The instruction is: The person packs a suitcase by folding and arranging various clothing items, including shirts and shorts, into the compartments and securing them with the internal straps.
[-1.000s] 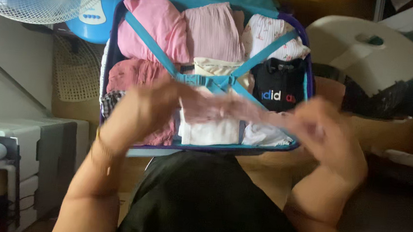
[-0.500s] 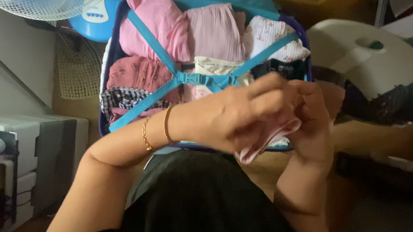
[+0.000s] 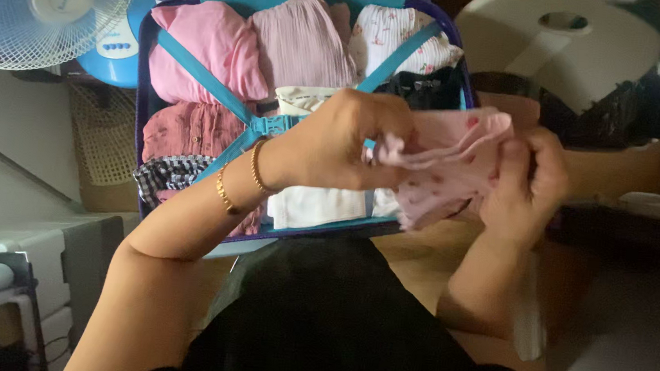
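My left hand [image 3: 341,143] and my right hand [image 3: 525,185] both grip a small pink garment with red dots [image 3: 445,167], folded over between them. They hold it above the near right part of an open blue suitcase [image 3: 144,77]. The suitcase is packed with folded pink, white, dark red and checked clothes, held down by crossed blue straps [image 3: 198,69] joined at a buckle [image 3: 272,124]. Gold bracelets [image 3: 240,182] sit on my left wrist. My black clothing fills the lower middle.
A white and blue standing fan [image 3: 42,2] is at the upper left. A white moulded plastic object [image 3: 561,47] with dark fabric [image 3: 626,115] beside it lies at the upper right. Grey boxes [image 3: 18,255] stand at the lower left.
The garment was stretched wide between my hands, then gathered up near my right hand. Now both hands hold it folded and higher, and the view has shifted right.
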